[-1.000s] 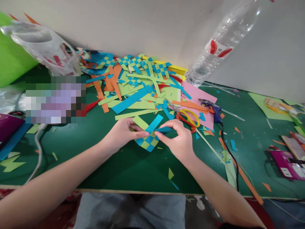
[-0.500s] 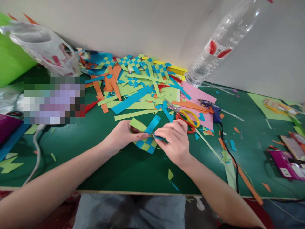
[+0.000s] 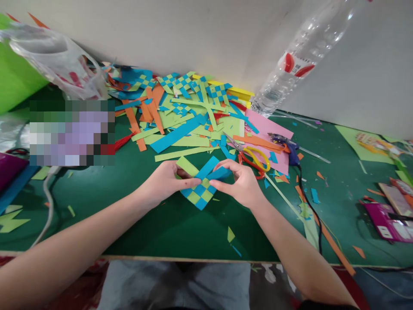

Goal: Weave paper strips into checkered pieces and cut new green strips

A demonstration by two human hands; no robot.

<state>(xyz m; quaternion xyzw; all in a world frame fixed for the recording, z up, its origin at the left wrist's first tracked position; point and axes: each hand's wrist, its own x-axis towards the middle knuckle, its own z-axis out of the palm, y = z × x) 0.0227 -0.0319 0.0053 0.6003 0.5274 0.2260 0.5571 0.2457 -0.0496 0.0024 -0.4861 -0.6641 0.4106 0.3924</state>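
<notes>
Between my hands, a little above the green table, is a woven paper piece (image 3: 201, 194) in a blue and light-green checker pattern, one corner pointing down toward me. Loose green and blue strip ends stick out at its top. My left hand (image 3: 171, 180) pinches its left side, thumb on the front and fingers behind. My right hand (image 3: 240, 181) grips the right side, thumb on the weave and fingers around a blue strip end (image 3: 221, 173). Just beyond the right hand lie scissors (image 3: 254, 159) with yellow and red handles.
A heap of paper strips and woven pieces (image 3: 183, 110) lies against the wall. A plastic bottle (image 3: 290, 64) leans at right, near a glue gun (image 3: 292, 154) on pink paper (image 3: 267, 125). A plastic-bagged cup (image 3: 61, 60) and a grey cable (image 3: 48, 206) are at left.
My right hand has opened out from its curled hold and turned, its thumb now on the front of the weave. More of the checker pattern shows, and it lies flatter.
</notes>
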